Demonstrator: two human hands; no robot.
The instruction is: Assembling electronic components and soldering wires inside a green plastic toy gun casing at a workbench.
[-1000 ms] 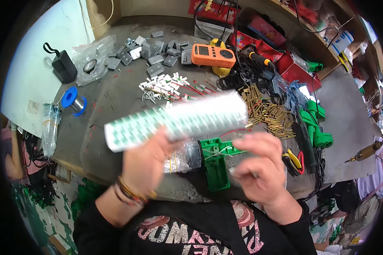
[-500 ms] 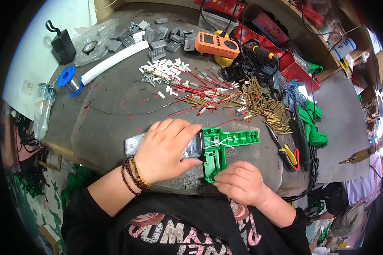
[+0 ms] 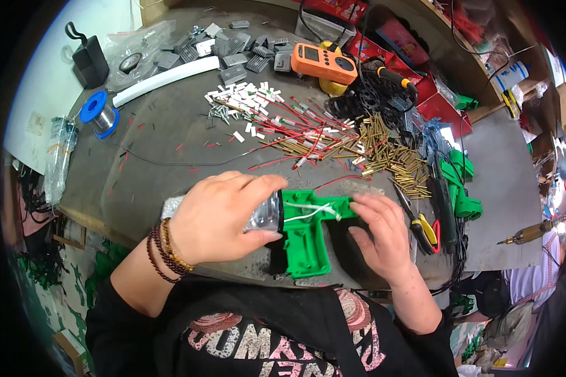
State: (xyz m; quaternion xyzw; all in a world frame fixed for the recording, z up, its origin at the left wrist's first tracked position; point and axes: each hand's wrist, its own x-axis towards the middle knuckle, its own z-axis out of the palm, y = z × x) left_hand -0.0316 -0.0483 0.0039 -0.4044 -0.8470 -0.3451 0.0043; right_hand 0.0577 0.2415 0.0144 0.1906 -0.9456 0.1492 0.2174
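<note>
Apparently you're steadying the green shell (image 3: 309,256), open side up by the surface's (image 3: 170,125) near edge, right hand (image 3: 383,235) loosely open around its tip, left hand (image 3: 223,217) gripping the clear barrel (image 3: 266,217); moving on likely calls for keeping the white wires (image 3: 308,208) inside.

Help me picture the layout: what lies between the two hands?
The green casing, with white wires across it, lies between the left hand, holding the clear part, and the right hand, as the head view shows.
</note>
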